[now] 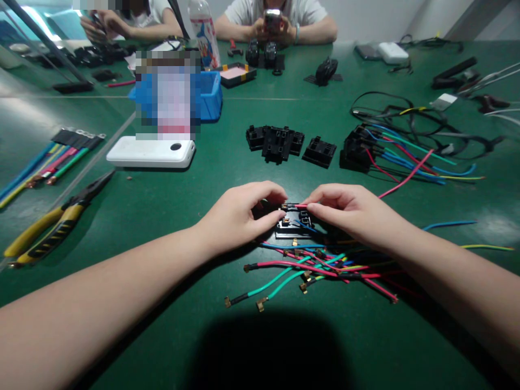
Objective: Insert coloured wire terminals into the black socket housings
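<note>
A black plastic housing [296, 230] lies on the green table between both hands, with brass terminals on it. My left hand [247, 211] is curved around the housing's left side, thumb and finger at its edge. Between the thumb and fingers of my right hand [345, 208] is a red wire [301, 206], its metal end over the housing's upper edge. A short blue wire [303, 224] runs across the housing. Just below lies a pile of loose wires, among them a red wire with a brass terminal [280, 264] and a green wire [276, 280].
Several black housings [277, 143] lie beyond the hands, a wired black block [357, 149] at their right. Pliers [60, 222], a white power bank [150, 152] and a bundle of wires [49, 162] are on the left. Another person's forearms [314, 30] rest at the far edge.
</note>
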Tool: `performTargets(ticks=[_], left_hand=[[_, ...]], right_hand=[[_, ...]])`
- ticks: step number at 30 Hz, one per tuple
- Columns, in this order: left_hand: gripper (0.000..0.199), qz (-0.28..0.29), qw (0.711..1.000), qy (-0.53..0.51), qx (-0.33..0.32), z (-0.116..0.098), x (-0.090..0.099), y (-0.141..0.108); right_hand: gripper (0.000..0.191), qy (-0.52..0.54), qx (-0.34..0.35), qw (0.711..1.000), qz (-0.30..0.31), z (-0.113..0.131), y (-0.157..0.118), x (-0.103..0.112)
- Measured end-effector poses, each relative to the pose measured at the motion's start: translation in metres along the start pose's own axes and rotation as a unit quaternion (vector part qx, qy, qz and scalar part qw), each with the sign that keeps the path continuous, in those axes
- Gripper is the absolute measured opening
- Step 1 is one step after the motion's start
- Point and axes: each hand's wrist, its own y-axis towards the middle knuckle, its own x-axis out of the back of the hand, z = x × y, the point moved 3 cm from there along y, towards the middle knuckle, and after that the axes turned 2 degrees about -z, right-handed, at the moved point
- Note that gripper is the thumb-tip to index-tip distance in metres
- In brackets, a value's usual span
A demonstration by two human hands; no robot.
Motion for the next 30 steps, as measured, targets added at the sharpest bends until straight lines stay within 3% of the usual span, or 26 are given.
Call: performTargets(ticks=[8,12,19,25,30], left_hand=[[0.016,-0.005,0.999,0.043,-0.029,0.002,0.0,0.002],[0.012,-0.041,0.995,0.054,-0.071,-0.002,0.003,0.001],[0.014,-0.049,0.997,0.023,-0.06,-0.003,0.003,-0.002],[0.018,-0.016,0.997,-0.062,0.05,0.003,-0.001,-0.002],[0.02,-0.01,0.991,-0.118,0.062,0.006,-0.002,-0.001]], right_hand=[[0.026,-0.035,0.019,0.999,-0.011,0.0,-0.003,-0.001],[0.024,-0.057,0.037,0.998,-0.015,0.004,-0.006,-0.001],[0.022,-0.089,0.093,0.992,-0.02,0.008,-0.009,-0.002],[0.015,-0.211,0.245,0.943,-0.082,0.016,-0.014,0.0],[0.015,-0.272,0.326,0.9,-0.093,0.02,-0.015,-0.001]])
